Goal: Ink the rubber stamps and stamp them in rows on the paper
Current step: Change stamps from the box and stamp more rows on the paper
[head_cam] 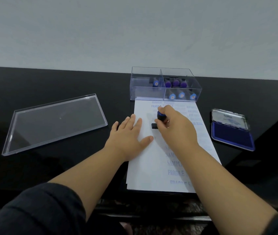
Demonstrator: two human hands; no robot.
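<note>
A white sheet of paper (pixel 149 163) lies on the black table, with faint blue prints such as FRAGILE and SAMPLE in rows along its top, right side and lower part. My right hand (pixel 175 128) grips a black rubber stamp with a blue knob (pixel 160 117), its base down on the paper's upper middle. My left hand (pixel 128 134) rests flat with spread fingers on the paper's left edge. An open blue ink pad (pixel 231 135) sits to the right of the paper.
A clear plastic box (pixel 164 77) behind the paper holds several blue and purple stamps in two compartments. Its clear lid (pixel 55 122) lies flat at the left. A pale wall rises behind the black table (pixel 50 167). Patterned floor shows at the near edge.
</note>
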